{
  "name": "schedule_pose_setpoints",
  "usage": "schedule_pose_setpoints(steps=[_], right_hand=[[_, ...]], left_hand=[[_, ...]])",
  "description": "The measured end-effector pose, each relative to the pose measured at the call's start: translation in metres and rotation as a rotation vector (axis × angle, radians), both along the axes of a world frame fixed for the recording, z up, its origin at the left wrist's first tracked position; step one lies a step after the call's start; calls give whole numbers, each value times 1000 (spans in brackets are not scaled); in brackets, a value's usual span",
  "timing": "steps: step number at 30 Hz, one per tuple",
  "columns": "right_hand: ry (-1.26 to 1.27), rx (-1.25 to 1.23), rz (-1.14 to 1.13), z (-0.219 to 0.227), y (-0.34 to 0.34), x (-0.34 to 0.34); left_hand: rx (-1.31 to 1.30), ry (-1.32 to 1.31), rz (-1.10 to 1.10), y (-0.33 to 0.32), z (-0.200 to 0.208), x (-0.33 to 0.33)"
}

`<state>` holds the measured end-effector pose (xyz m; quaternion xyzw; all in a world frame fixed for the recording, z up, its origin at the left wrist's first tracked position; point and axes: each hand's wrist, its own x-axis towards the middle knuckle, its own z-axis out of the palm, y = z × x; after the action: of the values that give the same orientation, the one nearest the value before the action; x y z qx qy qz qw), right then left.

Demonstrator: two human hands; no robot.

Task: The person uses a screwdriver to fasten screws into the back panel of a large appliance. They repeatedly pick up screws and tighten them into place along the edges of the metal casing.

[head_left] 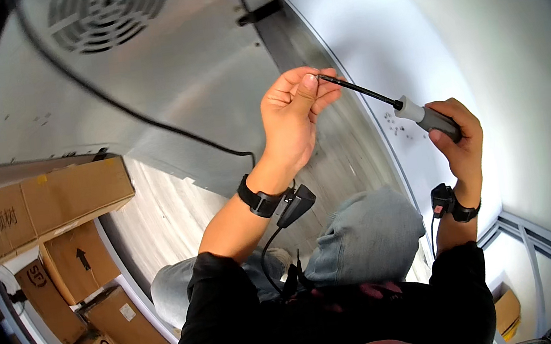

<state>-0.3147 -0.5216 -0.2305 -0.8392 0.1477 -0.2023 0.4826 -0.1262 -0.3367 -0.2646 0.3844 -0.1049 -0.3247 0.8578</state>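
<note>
My right hand (460,132) is wrapped round the grey handle of a screwdriver (376,95), whose black shaft points up and to the left. At the shaft's tip, my left hand (298,104) pinches with thumb and forefinger. Whatever small piece sits between those fingertips, perhaps at the bit, is too small to make out. Several small dark screw-like pieces (402,126) lie on the white shelf (410,38) just left of the screwdriver handle. Each wrist wears a black strap with a small device.
A large metal cabinet panel (160,69) with a round vent stands at the upper left, a black cable (138,116) hanging across it. Cardboard boxes (83,261) fill a rack at the lower left. A white wall (514,39) rises on the right. Wood-look floor (150,211) shows below.
</note>
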Motion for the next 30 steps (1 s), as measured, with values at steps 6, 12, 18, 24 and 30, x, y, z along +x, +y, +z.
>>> schedule_pose_setpoints(steps=[6, 12, 18, 24, 30], right_hand=[[-143, -357, 48, 78, 48, 23], [-196, -494, 19, 141, 118, 37], [-198, -203, 7, 173, 197, 66], [-91, -31, 26, 130, 282, 98], [-215, -94, -31, 107, 343, 113]], left_hand=[[-80, -64, 41, 52, 57, 12], [-142, -30, -1, 120, 91, 19], [-119, -122, -15, 197, 116, 51], [-90, 100, -3, 253, 102, 104], [-76, 212, 17, 271, 106, 122]])
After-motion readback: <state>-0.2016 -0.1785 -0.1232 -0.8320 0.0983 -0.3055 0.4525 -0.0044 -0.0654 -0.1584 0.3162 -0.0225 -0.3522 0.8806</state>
